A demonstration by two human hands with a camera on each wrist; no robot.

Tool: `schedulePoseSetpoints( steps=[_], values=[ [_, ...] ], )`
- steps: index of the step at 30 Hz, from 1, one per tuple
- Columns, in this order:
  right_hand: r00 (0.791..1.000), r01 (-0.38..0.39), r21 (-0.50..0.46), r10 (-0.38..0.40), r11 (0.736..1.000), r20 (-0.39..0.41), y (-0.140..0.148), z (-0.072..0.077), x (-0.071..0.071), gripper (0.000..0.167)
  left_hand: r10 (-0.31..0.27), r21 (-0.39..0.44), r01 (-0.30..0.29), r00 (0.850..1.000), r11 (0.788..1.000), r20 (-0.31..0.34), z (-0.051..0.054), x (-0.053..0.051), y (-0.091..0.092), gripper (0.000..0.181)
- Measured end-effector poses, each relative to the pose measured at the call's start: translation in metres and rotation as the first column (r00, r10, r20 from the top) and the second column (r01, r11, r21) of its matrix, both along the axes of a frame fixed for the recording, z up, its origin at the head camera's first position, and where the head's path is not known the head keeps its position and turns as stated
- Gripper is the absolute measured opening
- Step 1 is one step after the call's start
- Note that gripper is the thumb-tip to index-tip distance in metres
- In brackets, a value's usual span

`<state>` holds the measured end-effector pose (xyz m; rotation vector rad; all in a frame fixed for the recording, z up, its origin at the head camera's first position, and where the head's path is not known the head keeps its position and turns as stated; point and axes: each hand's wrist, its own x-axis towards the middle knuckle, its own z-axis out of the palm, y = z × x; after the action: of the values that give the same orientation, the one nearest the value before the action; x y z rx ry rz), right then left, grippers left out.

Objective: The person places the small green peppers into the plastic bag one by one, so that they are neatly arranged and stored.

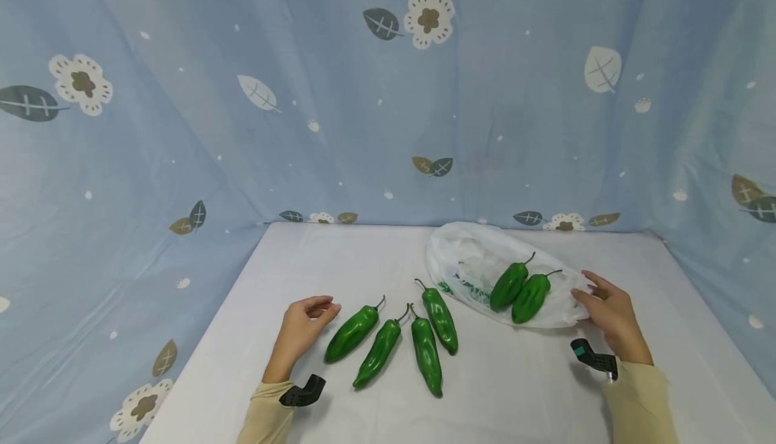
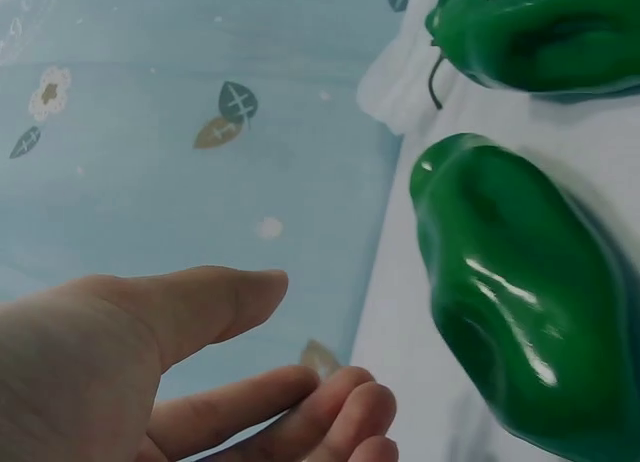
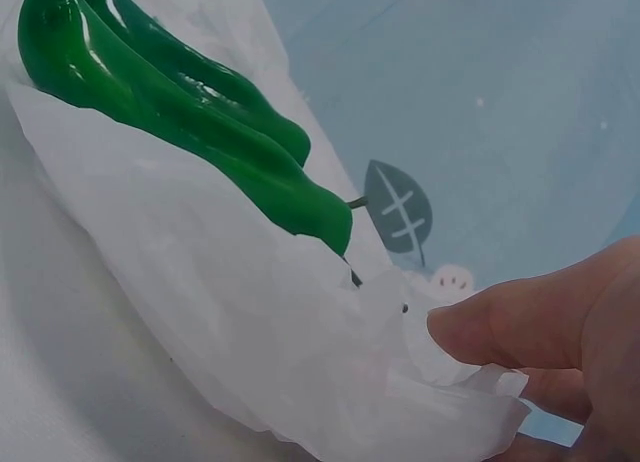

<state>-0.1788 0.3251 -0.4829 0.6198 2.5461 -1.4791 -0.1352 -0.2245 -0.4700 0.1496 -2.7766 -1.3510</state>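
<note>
Several green peppers lie on the white table in the head view, among them a leftmost pepper [image 1: 351, 334] and a rightmost pepper [image 1: 440, 320]. My left hand [image 1: 304, 328] is just left of the leftmost one, thumb and fingers apart, holding nothing. Two more green peppers, one at the left [image 1: 509, 286] and one at the right [image 1: 531, 298], lie on a thin white plastic bag [image 1: 467, 248]. At the bag's right edge is my right hand [image 1: 612, 312]. The right wrist view shows the bag's edge [image 3: 480, 417] between its parted thumb and fingers.
The white table [image 1: 515, 390] meets a blue patterned curtain [image 1: 339, 127] at the back and sides. A black wrist camera [image 1: 302, 391] sits on the left wrist and another black camera [image 1: 594, 358] on the right.
</note>
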Motion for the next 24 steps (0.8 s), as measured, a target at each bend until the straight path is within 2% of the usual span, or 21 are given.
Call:
schedulePoseSetpoints(
  steps=[6,12,24],
  values=[
    [1.000,-0.010,0.000,0.010,1.000,0.007,0.001,0.001,-0.001,0.070,-0.015,0.009,0.015,0.999,1.000,0.043,-0.008,0.006,-0.002,0.040],
    [0.998,-0.048,-0.008,0.048,0.999,-0.038,0.001,0.002,0.003,0.071,-0.043,0.010,0.042,0.996,0.999,0.075,-0.012,0.008,0.001,0.036],
    [0.998,-0.047,-0.025,0.046,0.999,-0.038,0.000,0.002,0.006,0.072,-0.134,0.005,0.134,0.984,0.991,0.118,-0.017,0.013,0.001,0.033]
  ],
)
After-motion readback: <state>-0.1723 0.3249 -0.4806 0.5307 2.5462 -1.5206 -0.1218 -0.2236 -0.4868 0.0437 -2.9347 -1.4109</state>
